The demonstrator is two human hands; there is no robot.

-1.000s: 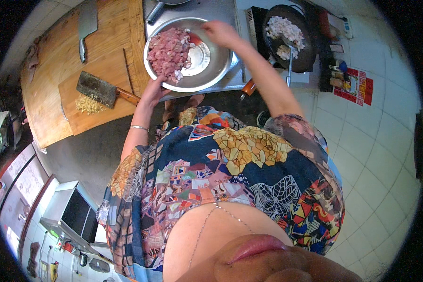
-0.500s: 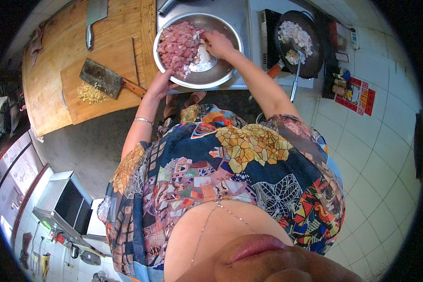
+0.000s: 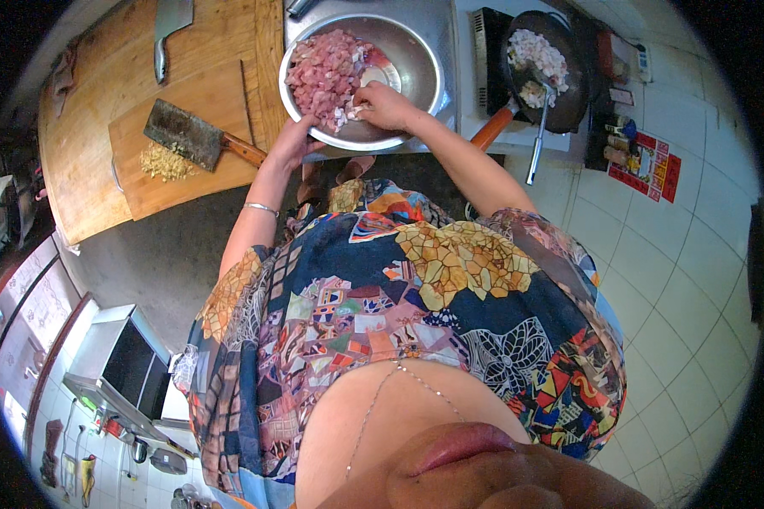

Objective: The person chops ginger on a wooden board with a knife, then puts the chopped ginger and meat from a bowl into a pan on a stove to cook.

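Observation:
A wide metal bowl (image 3: 420,72) holds a heap of diced pink meat (image 3: 327,72), piled against its left side. My left hand (image 3: 293,140) grips the bowl's near-left rim, fingers underneath and partly hidden. Inside the bowl, my right hand (image 3: 384,106) has its fingers curled together at a few pale pieces (image 3: 348,110) by the heap's near right edge. To the right, a dark frying pan (image 3: 573,89) contains whitish diced pieces (image 3: 536,58). A metal-handled spatula (image 3: 536,148) rests in the pan, its handle hanging over the near side.
A cleaver (image 3: 182,134) and chopped yellowish bits (image 3: 165,161) lie on a wooden cutting board (image 3: 221,93) at the left. Farther back is a second cleaver (image 3: 171,34) on the wooden table (image 3: 110,64). The pan's wooden handle (image 3: 494,127) points toward me beside the bowl.
My right hand has moved nearer and slightly left inside the bowl, from the heap's right side to the pale pieces by its near edge. My left hand still holds the rim.

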